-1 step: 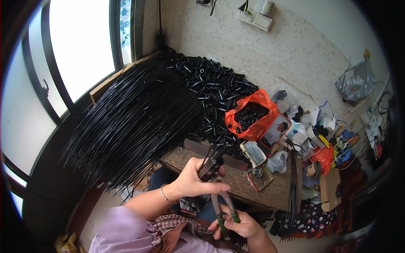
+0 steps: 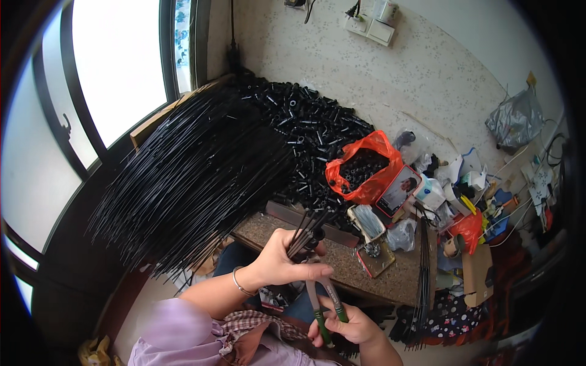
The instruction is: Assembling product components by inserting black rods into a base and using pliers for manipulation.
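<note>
My left hand (image 2: 285,259) is closed around a bundle of thin black rods (image 2: 300,240), which point up and away from me. A short black cylindrical piece (image 2: 317,234) sits at the bundle, by my fingers. In my right hand (image 2: 354,326) is a pair of pliers (image 2: 329,311) with green grips, its handles spread apart. The upper end of the pliers meets my left thumb, and its jaws are hidden behind that hand. Beyond, a large heap of long black rods (image 2: 195,177) covers the left of the table, beside a pile of short black tubes (image 2: 305,116).
An orange-red plastic bag (image 2: 381,146) holds small black parts. A phone (image 2: 398,190) leans beside it. Nearer lie a box of thin pins (image 2: 368,221) and a shallow tray (image 2: 381,262). More black rods (image 2: 422,268) hang over the table's right edge, near clutter and a cardboard box (image 2: 478,274).
The fingers of my right hand have shifted slightly to the right on the pliers' handles. My left hand and the rods stay in place.
</note>
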A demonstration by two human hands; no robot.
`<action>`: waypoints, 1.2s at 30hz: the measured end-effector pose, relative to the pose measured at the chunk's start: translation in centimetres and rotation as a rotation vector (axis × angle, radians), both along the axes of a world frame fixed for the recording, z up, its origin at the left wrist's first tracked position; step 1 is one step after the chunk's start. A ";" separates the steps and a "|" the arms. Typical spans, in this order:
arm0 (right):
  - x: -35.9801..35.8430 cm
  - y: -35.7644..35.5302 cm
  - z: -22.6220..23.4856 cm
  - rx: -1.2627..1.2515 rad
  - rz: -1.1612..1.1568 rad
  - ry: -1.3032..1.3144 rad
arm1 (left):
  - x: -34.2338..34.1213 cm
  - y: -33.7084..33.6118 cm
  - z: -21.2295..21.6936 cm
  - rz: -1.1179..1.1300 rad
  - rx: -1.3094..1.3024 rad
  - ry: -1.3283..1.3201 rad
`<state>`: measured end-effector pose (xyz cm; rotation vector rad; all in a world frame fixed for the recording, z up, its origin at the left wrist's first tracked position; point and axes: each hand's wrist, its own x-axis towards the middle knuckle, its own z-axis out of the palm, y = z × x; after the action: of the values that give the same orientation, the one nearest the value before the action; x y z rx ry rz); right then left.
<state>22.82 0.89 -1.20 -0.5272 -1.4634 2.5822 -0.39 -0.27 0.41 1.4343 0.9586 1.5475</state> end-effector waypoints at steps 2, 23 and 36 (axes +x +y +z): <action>0.4 0.1 0.3 0.053 -0.001 -0.222 | 0.1 0.1 -0.6 0.067 -0.049 0.007; -3.2 -3.5 -1.1 0.990 -0.469 -0.296 | 1.0 -0.3 0.1 0.078 0.068 -0.194; 3.7 6.7 -10.7 1.542 -0.542 -1.016 | -1.0 -0.8 -2.4 0.070 0.008 -0.014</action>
<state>26.56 7.63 -11.92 -1.5617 -2.3890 0.2306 -1.40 -1.05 -1.94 1.4068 1.0055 1.6118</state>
